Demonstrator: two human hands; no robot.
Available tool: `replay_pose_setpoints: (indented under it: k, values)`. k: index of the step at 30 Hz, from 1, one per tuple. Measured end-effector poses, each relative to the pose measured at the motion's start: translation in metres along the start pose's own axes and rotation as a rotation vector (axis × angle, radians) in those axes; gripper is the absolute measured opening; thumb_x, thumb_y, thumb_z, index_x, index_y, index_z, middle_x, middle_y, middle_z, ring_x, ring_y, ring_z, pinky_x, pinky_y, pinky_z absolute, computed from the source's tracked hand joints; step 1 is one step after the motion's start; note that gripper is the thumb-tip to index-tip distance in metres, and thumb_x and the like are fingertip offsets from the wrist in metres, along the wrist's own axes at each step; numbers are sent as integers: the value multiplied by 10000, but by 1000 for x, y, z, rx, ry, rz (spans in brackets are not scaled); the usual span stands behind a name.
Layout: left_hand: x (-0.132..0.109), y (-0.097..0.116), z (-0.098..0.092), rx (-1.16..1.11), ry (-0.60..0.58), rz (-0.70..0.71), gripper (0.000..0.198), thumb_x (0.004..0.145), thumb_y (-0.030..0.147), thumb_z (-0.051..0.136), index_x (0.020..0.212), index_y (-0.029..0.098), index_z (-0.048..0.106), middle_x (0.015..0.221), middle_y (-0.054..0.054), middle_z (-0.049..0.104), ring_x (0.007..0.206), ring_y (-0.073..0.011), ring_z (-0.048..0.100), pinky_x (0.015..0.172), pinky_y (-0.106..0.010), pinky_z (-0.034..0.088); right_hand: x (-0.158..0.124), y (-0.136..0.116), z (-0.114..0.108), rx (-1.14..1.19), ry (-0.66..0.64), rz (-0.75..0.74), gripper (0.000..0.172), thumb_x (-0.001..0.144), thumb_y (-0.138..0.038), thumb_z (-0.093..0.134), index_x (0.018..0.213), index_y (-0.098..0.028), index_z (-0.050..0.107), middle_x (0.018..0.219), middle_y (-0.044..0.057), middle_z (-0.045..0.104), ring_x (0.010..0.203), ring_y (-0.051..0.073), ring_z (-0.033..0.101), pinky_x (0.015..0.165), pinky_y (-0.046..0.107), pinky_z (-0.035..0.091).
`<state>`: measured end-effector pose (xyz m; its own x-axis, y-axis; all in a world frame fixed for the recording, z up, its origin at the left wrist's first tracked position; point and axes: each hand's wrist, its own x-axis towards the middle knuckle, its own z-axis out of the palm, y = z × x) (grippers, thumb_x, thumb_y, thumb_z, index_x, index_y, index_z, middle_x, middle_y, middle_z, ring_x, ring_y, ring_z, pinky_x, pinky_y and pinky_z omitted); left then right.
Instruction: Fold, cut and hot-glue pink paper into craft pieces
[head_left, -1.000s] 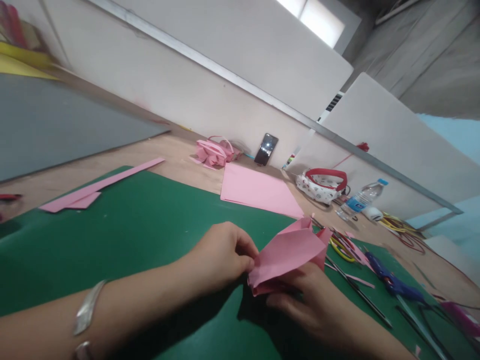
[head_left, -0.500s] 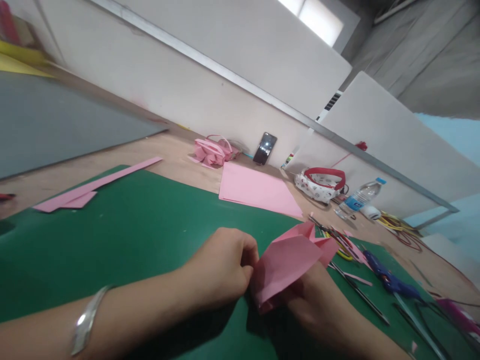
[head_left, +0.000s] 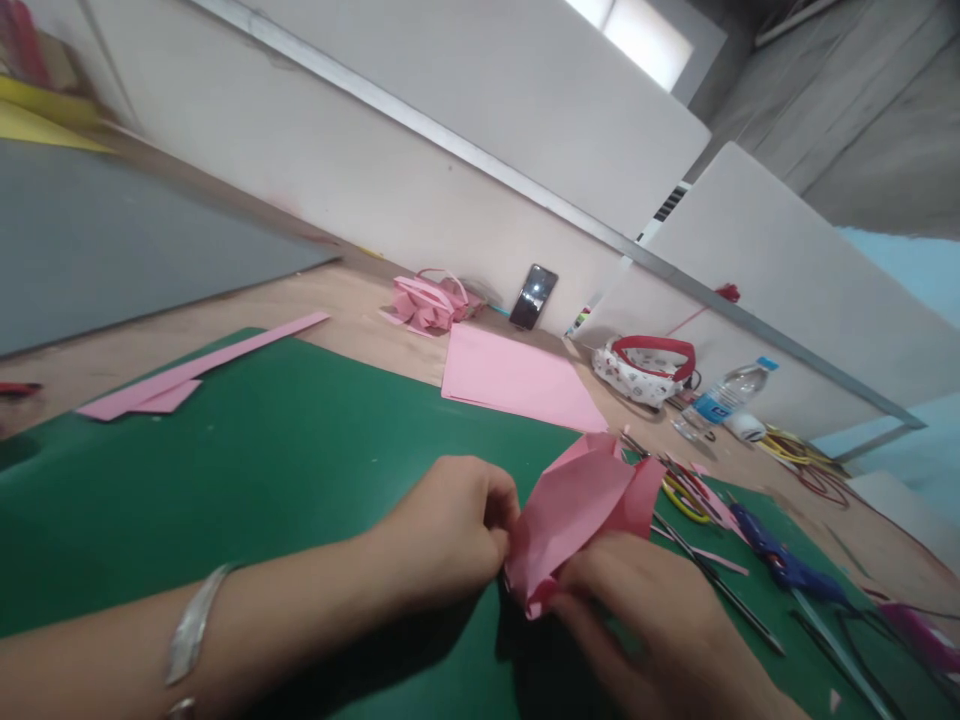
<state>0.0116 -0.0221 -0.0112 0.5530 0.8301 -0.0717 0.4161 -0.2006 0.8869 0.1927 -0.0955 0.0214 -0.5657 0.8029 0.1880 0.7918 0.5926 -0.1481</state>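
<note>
From my feed, the right hand [head_left: 645, 605] is closest, thumb and fingers closed on the lower edge of the folded pink paper [head_left: 574, 510]. The left hand [head_left: 450, 525] curls in at the paper's left edge; I can't tell whether its fingertips pinch it.

I see the piece held tilted over the green mat [head_left: 337, 450], between the two hands. It is matte pink, with one broad, smooth panel bowed towards me. Its top splits into pointed flaps, one leaning right, with shaded folds between them. The bottom narrows to a small creased tip beside the right thumb.

Just beyond, to my right, I make out yellow-handled scissors [head_left: 686, 503] and a blue glue gun [head_left: 784, 562]. Farther off lie flat pink sheets [head_left: 517, 380], then a bunched pink paper piece [head_left: 429, 303] near a phone [head_left: 533, 297] leaning on the wall [head_left: 450, 210].
</note>
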Motion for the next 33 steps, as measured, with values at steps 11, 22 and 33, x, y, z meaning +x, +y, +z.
replay_pose_setpoints:
  k: [11,22,33]
  values:
    - [0,5,-3,-39,-34,-56,120,581,108,516,572,191,602,563,41,581,595,-138,538,543,-245,387,2,-1,15,-256,157,-172,159,834,-169,482,888,-188,631,640,26,655,521,166,622,432,229,424]
    - [5,-2,-1,-170,-44,-62,97,556,121,545,571,192,610,577,22,624,608,-165,570,547,-262,395,9,-3,21,-154,331,-127,239,877,-150,475,770,-169,688,606,51,613,532,144,579,463,214,414]
    - [4,-1,-3,-329,-59,-9,69,602,181,598,659,167,635,629,10,644,610,-138,546,556,-239,386,10,-1,21,166,412,123,54,775,-148,629,738,-186,639,662,-20,675,581,109,622,538,190,464]
